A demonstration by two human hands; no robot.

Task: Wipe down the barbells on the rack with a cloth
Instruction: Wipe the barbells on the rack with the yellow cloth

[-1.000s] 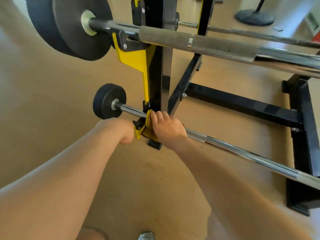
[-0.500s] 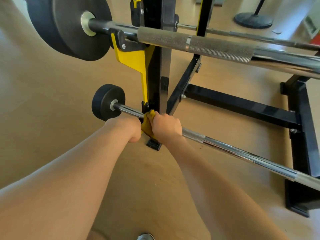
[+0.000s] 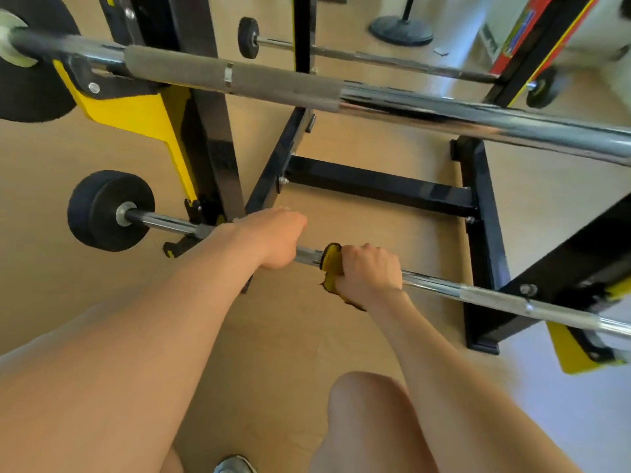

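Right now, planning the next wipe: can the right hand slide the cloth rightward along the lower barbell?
Probably yes: the right hand grips the yellow cloth round the lower barbell, whose shaft beyond it looks bare.

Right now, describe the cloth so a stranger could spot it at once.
Start at the black rack and find its lowest barbell, the thin chrome one near the floor. The cloth is wrapped round that bar under the right hand. It is the only crumpled yellow thing; the rack's yellow parts are rigid plates.
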